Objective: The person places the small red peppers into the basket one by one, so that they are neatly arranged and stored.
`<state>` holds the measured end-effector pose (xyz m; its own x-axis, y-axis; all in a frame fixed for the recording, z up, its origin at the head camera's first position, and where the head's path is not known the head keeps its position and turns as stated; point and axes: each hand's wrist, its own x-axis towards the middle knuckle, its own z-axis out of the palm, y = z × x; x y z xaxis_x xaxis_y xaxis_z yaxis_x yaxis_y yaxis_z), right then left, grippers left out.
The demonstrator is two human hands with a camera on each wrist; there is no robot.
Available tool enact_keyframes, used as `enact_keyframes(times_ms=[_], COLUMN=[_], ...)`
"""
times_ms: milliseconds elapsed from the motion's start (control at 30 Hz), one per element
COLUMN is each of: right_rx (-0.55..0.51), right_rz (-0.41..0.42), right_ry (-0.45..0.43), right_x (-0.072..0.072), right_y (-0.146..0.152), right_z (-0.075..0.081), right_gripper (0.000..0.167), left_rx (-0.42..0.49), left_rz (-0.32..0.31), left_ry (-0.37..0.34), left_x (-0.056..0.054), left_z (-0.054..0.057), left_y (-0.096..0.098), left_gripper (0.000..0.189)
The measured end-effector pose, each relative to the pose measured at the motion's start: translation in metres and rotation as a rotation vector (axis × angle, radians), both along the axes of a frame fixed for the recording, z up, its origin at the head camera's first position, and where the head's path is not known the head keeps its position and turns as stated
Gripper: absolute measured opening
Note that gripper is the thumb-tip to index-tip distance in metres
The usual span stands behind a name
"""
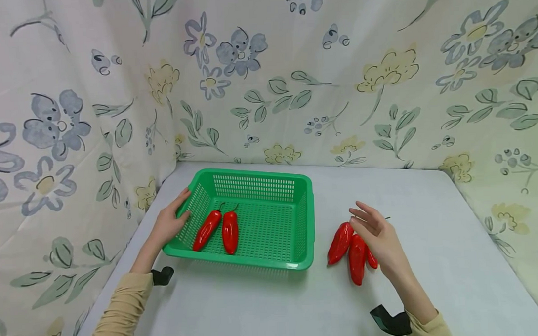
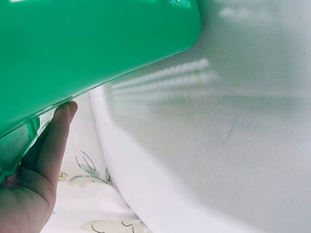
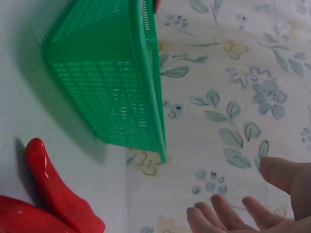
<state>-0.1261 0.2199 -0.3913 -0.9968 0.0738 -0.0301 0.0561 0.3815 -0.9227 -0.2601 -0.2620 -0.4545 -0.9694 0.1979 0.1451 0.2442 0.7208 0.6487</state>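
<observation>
Two red chili peppers, one leaning [image 1: 207,230] and one more upright [image 1: 230,232], lie in the left part of a green plastic basket [image 1: 269,178]. My left hand [image 1: 167,225] holds the basket's left rim, and the left wrist view shows its fingers [image 2: 59,141] against the green edge. My right hand [image 1: 378,238] hovers over a group of red chili peppers [image 1: 340,243] on the table, fingers spread and loosely bent, nothing between them. It partly hides the group. In the right wrist view two of these peppers [image 3: 58,187] appear at lower left, apart from the hand [image 3: 243,213].
The white table [image 1: 238,307] carries the basket left of centre and the loose peppers to its right. A floral-print curtain [image 1: 267,118] hangs behind and along both sides. A black strap [image 1: 392,322] is on the right wrist, another [image 1: 162,276] on the left.
</observation>
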Motion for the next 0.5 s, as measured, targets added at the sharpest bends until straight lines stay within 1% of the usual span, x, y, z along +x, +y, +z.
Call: enact_keyframes(times_ms=[233, 400, 500], right_rx=[0.089, 0.093, 0.081], right_rz=[-0.042, -0.059, -0.091], right_ry=[-0.014, -0.044, -0.081], right_x=[0.003, -0.001, -0.005], right_y=[0.020, 0.034, 0.042], right_z=[-0.007, -0.013, -0.018], right_gripper=[0.060, 0.062, 0.065], left_rx=[0.015, 0.007, 0.009], left_rz=[0.000, -0.002, -0.004], left_ry=[-0.004, 0.006, 0.007], left_x=[0.001, 0.000, 0.000], left_z=[0.000, 0.000, 0.000], left_y=[0.000, 0.000, 0.000], left_gripper=[0.060, 0.060, 0.060])
